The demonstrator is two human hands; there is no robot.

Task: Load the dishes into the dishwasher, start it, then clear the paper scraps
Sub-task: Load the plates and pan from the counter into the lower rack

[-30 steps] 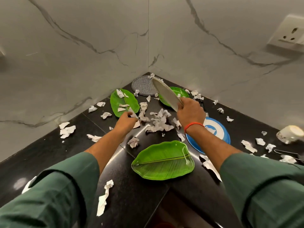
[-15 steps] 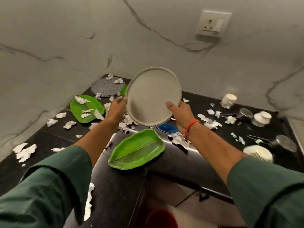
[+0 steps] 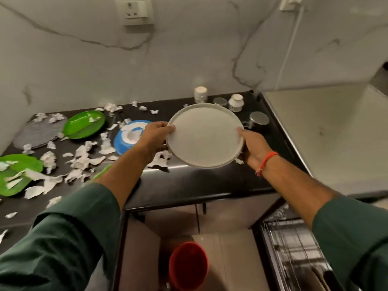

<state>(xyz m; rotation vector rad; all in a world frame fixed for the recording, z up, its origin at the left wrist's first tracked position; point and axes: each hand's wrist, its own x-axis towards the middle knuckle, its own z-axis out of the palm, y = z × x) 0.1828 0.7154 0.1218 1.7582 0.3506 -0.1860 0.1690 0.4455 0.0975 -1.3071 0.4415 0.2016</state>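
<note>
I hold a round off-white plate (image 3: 204, 136) in the air above the black counter (image 3: 201, 181). My left hand (image 3: 154, 136) grips its left rim and my right hand (image 3: 253, 147) grips its right rim, thumbs on top. An open dishwasher rack (image 3: 294, 248) shows at the lower right. On the counter lie a blue plate (image 3: 122, 141), two green leaf-shaped plates (image 3: 84, 124) (image 3: 14, 175), a grey round plate (image 3: 37, 133) and several white paper scraps (image 3: 84, 158).
White cups (image 3: 200, 94) (image 3: 236, 101) and steel cups (image 3: 259, 118) stand at the counter's back right. A red bin (image 3: 188, 265) sits on the floor below. A light worktop (image 3: 327, 133) lies right of the counter. A wall socket (image 3: 136, 11) is above.
My view and both hands have swung right. The plate moved right with them and tipped from upright to nearly flat. The dishwasher rack has come into view.
</note>
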